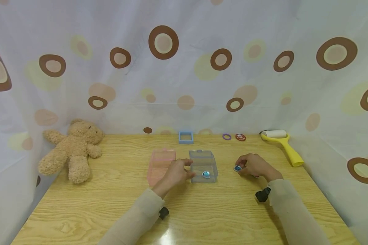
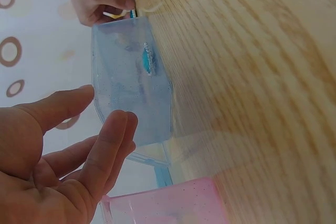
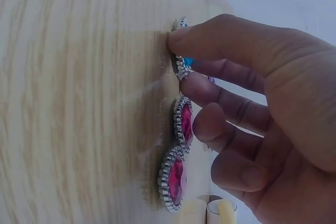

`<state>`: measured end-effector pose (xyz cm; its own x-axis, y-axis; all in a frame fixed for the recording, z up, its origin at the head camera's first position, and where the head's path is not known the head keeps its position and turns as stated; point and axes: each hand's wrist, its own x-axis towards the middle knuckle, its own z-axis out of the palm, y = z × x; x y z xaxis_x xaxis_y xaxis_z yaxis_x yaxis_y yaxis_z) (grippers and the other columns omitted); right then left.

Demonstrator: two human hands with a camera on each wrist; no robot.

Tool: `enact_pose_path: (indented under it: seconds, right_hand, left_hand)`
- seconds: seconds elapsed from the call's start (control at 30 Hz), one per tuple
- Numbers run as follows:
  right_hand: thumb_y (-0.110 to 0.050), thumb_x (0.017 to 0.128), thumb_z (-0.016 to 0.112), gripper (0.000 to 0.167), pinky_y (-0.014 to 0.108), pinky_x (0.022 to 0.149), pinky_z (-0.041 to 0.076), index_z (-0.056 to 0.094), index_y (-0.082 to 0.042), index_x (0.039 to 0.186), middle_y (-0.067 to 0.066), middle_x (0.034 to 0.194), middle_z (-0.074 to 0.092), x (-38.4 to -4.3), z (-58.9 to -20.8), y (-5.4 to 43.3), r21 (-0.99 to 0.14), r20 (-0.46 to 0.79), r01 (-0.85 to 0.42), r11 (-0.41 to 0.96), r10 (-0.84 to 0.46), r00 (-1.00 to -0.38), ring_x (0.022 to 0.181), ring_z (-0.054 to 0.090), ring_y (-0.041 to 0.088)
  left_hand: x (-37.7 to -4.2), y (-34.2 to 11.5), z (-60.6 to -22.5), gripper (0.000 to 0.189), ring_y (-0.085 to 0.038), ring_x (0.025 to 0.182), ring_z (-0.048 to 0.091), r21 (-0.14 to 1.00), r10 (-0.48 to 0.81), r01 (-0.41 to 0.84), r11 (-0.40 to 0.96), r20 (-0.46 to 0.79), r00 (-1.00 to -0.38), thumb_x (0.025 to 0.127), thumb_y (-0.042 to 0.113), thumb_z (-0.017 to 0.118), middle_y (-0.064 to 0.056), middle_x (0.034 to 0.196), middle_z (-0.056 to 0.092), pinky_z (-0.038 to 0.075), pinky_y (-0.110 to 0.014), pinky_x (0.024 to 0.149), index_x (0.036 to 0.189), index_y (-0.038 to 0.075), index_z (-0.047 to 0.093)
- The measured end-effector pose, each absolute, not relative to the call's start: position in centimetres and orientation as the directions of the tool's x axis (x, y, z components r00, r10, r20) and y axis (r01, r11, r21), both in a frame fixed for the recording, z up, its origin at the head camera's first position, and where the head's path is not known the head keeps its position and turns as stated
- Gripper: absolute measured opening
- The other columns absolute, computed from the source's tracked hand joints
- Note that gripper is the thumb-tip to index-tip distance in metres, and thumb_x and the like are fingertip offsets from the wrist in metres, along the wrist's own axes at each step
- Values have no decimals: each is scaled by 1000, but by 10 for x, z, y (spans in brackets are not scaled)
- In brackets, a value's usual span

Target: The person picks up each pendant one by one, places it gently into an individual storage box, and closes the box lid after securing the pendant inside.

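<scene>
My right hand (image 1: pixel 255 166) pinches a blue gem with a silver beaded rim (image 1: pixel 237 168) between thumb and fingers, low over the table. Under that palm, two pink gems with silver rims lie side by side, the nearer one (image 3: pixel 186 121) close to the fingers and the other pink gem (image 3: pixel 176 179) beyond it. A see-through blue-grey box (image 1: pixel 200 154) stands with its lid up, and one blue heart-shaped gem (image 1: pixel 206 174) lies inside. At this box's left side is my left hand (image 1: pixel 176 173), thumb and fingers spread apart with nothing between them.
A see-through pink box (image 1: pixel 163 155), lid up, stands left of the blue-grey one, partly behind my left hand. Behind are a light blue square frame (image 1: pixel 185 142), a purple ring (image 1: pixel 227 136) and a red badge (image 1: pixel 240 137). A yellow-handled lint roller (image 1: pixel 289 151) lies right, a teddy bear (image 1: pixel 75 146) left.
</scene>
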<state>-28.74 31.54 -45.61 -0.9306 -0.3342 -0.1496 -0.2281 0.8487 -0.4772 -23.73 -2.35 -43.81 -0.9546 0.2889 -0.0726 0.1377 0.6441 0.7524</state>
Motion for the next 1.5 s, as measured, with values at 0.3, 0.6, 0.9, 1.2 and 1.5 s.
enact_pose_path:
  seconds: [0.3,0.6,0.9,1.2,1.5]
  right_hand:
    - [-23,85,77,23,28,60,47,70,-12,105,4,98,69,-289,-454,316,-503,-130,-227,834,-333,-934,71,56,13]
    - [-23,91,73,25,34,75,52,68,-13,113,4,101,68,-288,-444,310,-575,-101,-249,779,-370,-924,84,62,18]
    - [-25,88,76,23,34,85,49,70,-18,110,-3,100,70,-285,-426,288,-546,-13,-336,768,-408,-913,96,63,20]
    - [-25,87,78,24,26,78,48,70,-20,109,-4,99,70,-289,-423,261,-578,28,-403,710,-476,-879,94,63,21]
    - [-19,86,76,22,28,77,49,70,-18,108,-5,98,71,-293,-428,235,-599,17,-463,653,-567,-823,100,65,31]
  left_hand:
    - [-238,-24,-438,51,-29,108,67,751,292,141,646,-72,-954,88,18,78,-16,131,66,57,-38,86,134,3,62]
    - [-237,-24,-438,50,-31,109,67,745,294,151,650,-64,-954,89,19,77,-16,130,67,58,-39,87,134,4,62]
    - [-238,-24,-440,50,-29,107,68,745,298,156,649,-60,-953,89,19,77,-16,130,67,57,-39,88,134,4,62]
    - [-239,-25,-442,51,-26,104,70,750,298,149,645,-67,-952,89,20,77,-15,131,66,58,-36,86,135,4,61]
    - [-239,-25,-442,49,-26,100,73,741,308,183,646,-34,-951,88,18,78,-18,129,67,59,-38,86,132,2,63]
